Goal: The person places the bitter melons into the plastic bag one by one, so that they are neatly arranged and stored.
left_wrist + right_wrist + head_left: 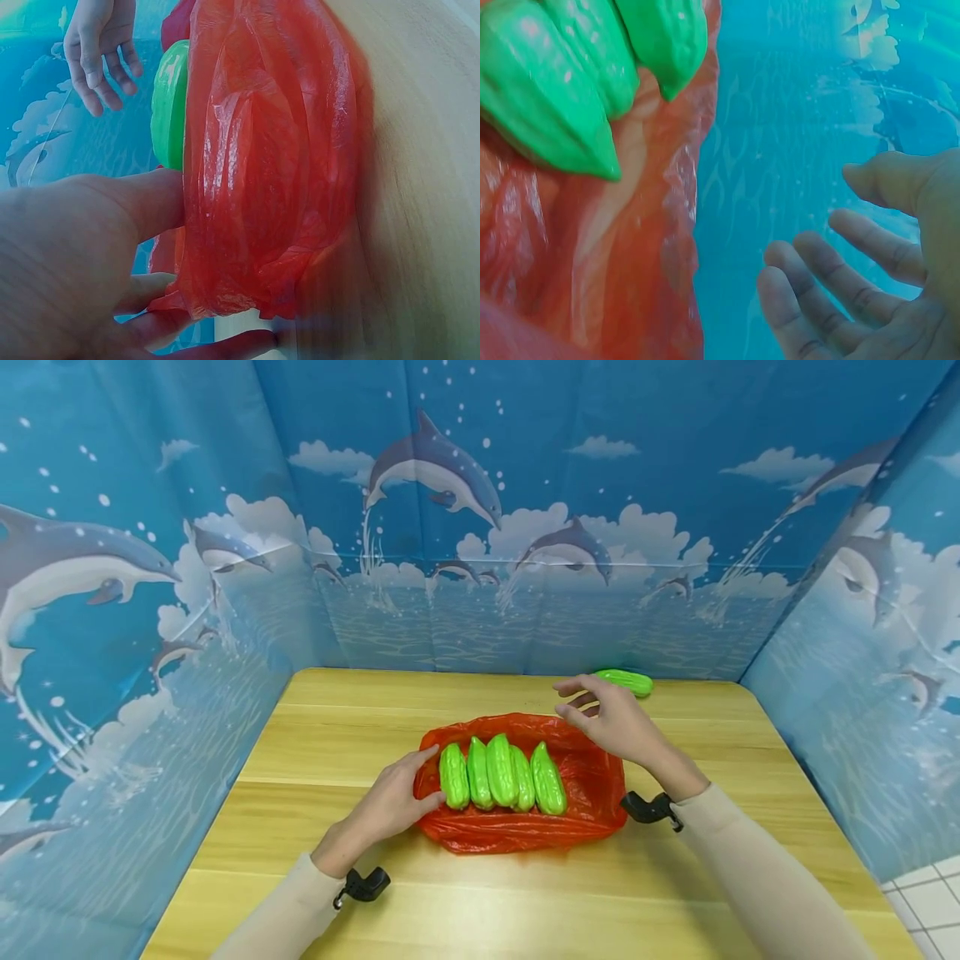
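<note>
A red plastic bag lies spread in a low, box-like shape on the table, its top open. Several bright green bitter melons, glossy and ridged, lie side by side in its left and middle parts. My left hand holds the bag's left end, thumb and fingers around the edge; part of the grip is hidden behind the red film. Above the bag's back right edge hovers my right hand, fingers loosely bent and holding nothing. Another bitter melon lies behind that hand, partly covered by it.
The wooden table ends at a blue curtain printed with dolphins, which hangs behind it and along both sides. White floor tiles show at the lower right. A black wrist strap device sits by the right cuff.
</note>
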`<state>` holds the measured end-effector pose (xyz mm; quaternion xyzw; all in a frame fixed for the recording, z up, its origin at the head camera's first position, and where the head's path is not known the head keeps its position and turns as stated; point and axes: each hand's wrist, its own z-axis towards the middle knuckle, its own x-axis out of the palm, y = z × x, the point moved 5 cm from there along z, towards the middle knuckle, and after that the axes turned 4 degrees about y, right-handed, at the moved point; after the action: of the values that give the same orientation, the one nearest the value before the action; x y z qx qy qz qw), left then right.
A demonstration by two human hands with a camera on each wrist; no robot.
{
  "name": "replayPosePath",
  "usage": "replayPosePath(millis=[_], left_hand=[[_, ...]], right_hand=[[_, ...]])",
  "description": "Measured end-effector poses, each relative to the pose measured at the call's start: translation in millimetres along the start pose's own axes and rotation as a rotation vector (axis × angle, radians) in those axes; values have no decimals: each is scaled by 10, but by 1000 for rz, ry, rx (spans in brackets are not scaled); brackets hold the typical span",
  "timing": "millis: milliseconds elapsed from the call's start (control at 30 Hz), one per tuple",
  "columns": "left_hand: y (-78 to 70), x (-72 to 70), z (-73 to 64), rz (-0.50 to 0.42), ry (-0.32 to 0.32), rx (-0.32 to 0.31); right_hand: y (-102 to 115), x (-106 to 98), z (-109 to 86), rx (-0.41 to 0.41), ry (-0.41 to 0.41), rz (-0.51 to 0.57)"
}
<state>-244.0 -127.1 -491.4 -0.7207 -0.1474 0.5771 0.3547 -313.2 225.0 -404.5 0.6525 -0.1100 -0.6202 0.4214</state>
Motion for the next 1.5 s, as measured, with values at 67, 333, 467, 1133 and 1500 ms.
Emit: replayPosePath(millis=[67, 333, 467, 1133, 1500], left_hand=[[11, -4, 0, 2, -3, 4], [58, -50, -21, 3, -21, -1], [67, -57, -45, -1, -21, -7], [52, -8, -42, -15, -22, -23], [53, -13, 3, -2, -17, -20]], right_hand=[[-21, -31, 27, 4, -4, -7], [-147, -113, 144, 14, -4, -16], [-242, -160, 169, 8, -31, -38], [-1061, -462, 249, 116, -49, -100], [-1507, -478, 308, 214, 4, -154]])
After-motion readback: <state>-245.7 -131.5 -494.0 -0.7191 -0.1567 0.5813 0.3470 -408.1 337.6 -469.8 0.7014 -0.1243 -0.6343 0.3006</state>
